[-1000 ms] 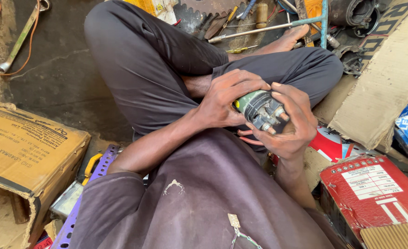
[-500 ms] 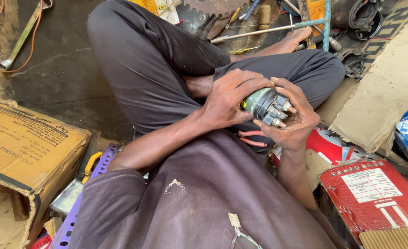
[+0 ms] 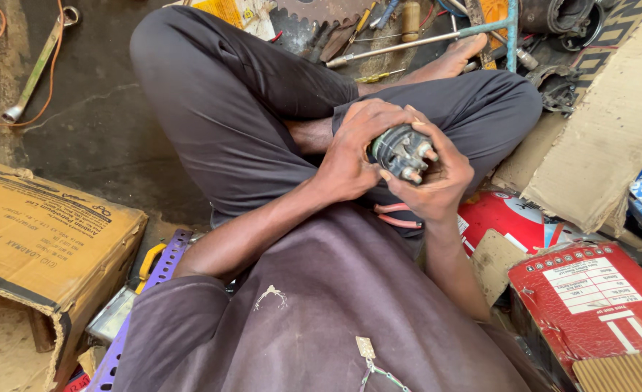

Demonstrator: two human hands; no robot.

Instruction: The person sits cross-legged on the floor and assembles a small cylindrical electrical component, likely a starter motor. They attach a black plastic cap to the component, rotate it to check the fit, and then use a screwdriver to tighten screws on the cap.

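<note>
I sit cross-legged on the floor and hold a small dark cylindrical electrical part (image 3: 402, 151) with metal terminal studs on its end face. My left hand (image 3: 357, 149) wraps over its top and left side. My right hand (image 3: 437, 185) cups it from below and the right, fingers curled around the body. The studs point up and to the right. The part sits over my lap, above my dark trousers (image 3: 248, 109). Red-handled pliers (image 3: 393, 215) lie on my lap just under my hands.
A cardboard box (image 3: 41, 239) stands at the left, a wrench (image 3: 34, 69) lies on the floor at top left. Red cartons (image 3: 590, 297) and a cardboard sheet (image 3: 604, 138) crowd the right. Screwdrivers, a long metal rod (image 3: 408, 45) and a sprocket lie beyond my feet.
Both hands have turned the part slightly, so its stud end faces more to the right. The hands stay closed around it over my lap.
</note>
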